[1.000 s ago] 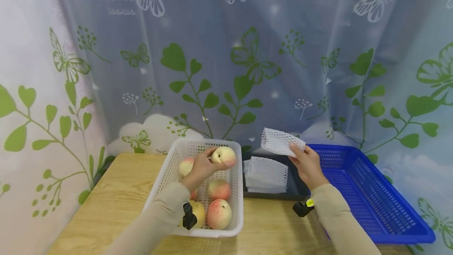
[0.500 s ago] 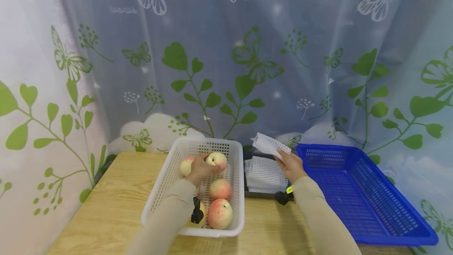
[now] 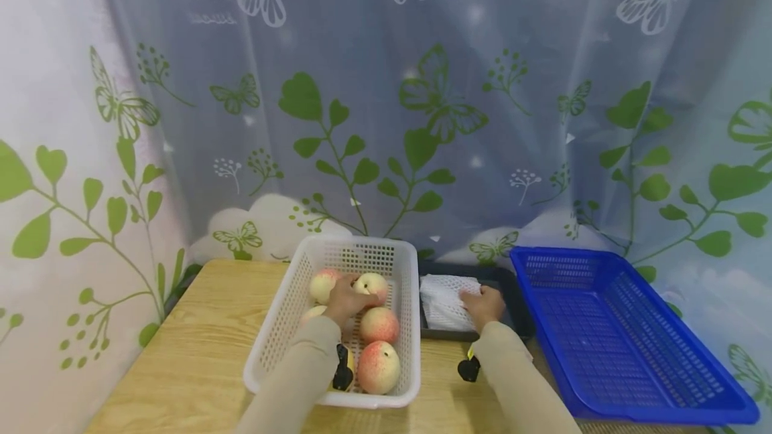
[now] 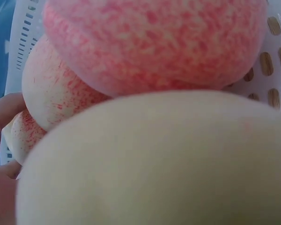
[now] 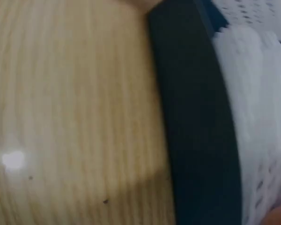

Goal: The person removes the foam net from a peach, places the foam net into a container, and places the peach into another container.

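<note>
In the head view my left hand [image 3: 346, 303] reaches into the white basket [image 3: 256, 360] and grips a cream-and-pink peach [image 3: 372, 288] near its far end. Several other peaches lie around it, among them a red-flecked peach [image 3: 378, 362] at the near right. My right hand [image 3: 486, 307] is low over the black tray [image 3: 512, 290], pinching the right edge of a white foam net sleeve [image 3: 446, 300] that lies on the stack there. Only a sliver of this hand enters the right wrist view, beside the foam net sleeves [image 5: 257, 108].
A blue basket [image 3: 603, 327] stands right of the tray. All the containers sit on a wooden table [image 3: 199, 327]. Behind them hangs a patterned curtain [image 3: 362, 86] with leaves and butterflies.
My right hand has come down with the foam net sleeve from above the tray onto the stack. My left hand has lowered the peach into the white basket, still gripping it.
</note>
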`<state>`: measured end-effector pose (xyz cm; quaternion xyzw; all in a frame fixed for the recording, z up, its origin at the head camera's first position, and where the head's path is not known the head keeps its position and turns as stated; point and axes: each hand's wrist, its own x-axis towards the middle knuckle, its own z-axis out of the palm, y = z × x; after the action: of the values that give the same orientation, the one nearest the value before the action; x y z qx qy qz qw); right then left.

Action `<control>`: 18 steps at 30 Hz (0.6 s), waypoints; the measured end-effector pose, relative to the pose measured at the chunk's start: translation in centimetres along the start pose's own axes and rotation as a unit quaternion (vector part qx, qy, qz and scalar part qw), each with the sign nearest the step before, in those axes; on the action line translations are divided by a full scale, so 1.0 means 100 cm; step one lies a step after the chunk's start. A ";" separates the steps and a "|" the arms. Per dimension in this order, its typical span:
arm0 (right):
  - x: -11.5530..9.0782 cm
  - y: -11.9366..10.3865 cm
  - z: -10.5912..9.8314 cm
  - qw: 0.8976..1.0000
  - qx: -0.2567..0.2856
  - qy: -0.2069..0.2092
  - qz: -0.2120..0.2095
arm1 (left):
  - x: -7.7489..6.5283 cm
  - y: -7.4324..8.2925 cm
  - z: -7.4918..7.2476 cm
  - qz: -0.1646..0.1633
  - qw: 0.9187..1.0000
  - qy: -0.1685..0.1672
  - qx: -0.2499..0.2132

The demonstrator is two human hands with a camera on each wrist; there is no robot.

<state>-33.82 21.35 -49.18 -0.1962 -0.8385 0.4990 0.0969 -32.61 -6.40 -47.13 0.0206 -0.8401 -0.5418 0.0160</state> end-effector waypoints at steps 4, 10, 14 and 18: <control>-0.005 -0.001 0.005 0.997 -0.058 0.026 -0.036 | -0.003 0.001 0.003 0.008 1.000 0.001 -0.010; -0.008 0.000 0.010 0.994 -0.070 0.057 -0.056 | 0.002 -0.006 0.006 -0.007 1.000 -0.001 -0.009; -0.009 0.002 0.011 0.994 -0.065 0.069 -0.063 | 0.001 -0.008 0.008 -0.021 1.000 -0.004 0.003; -0.007 0.003 0.010 0.994 -0.063 0.068 -0.065 | 0.000 -0.007 0.009 -0.015 1.000 -0.002 -0.008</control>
<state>-33.42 20.39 -49.91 -0.1808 -0.8706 0.4235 0.1733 -32.65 -5.83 -48.16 0.0318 -0.8356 -0.5484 0.0062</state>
